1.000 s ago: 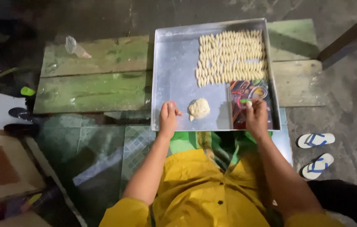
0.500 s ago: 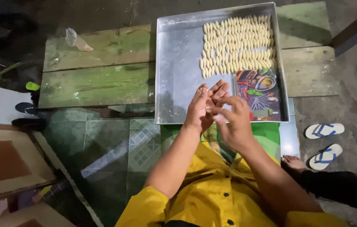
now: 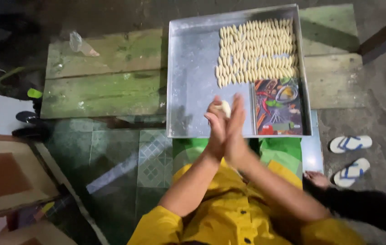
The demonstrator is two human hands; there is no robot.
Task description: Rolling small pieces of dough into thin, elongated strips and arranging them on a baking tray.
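Head view: above the near edge of the metal tray (image 3: pixel 188 81), a dough lump (image 3: pixel 224 108) is pressed between the left hand (image 3: pixel 215 131) and right hand (image 3: pixel 235 131). Even palm pressure is advised, so its shape matches the dough rows (image 3: pixel 256 52) at the tray's far corner.

One metal tray (image 3: pixel 193 81) lies on two green wooden planks (image 3: pixel 106 77). In the tray's far right corner sit about five rows of small shaped dough pieces (image 3: pixel 255 52), too many to count exactly; below them is one printed mat (image 3: pixel 278 106). Two sandals (image 3: pixel 351 156) lie right of the tray. One dough lump (image 3: pixel 225 108) sits between two hands (image 3: pixel 225 129).
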